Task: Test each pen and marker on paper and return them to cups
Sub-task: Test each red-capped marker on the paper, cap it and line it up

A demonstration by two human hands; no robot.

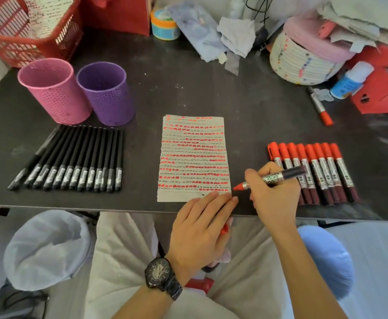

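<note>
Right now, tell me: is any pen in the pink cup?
No, the pink cup holds nothing; the black pens lie in a row on the table.

Cluttered home craft desk (188,88)

Left hand (200,226) covers the paper (193,157) at its 5 o'clock corner and most of a red cap (224,229), grip on it unseen; right hand (276,196) hides the marker (278,176) mid-barrel and some marker row (333,171) barrels; black pens (73,162) have blurred labels; red basket (16,40) at 11 o'clock clipped.
</note>
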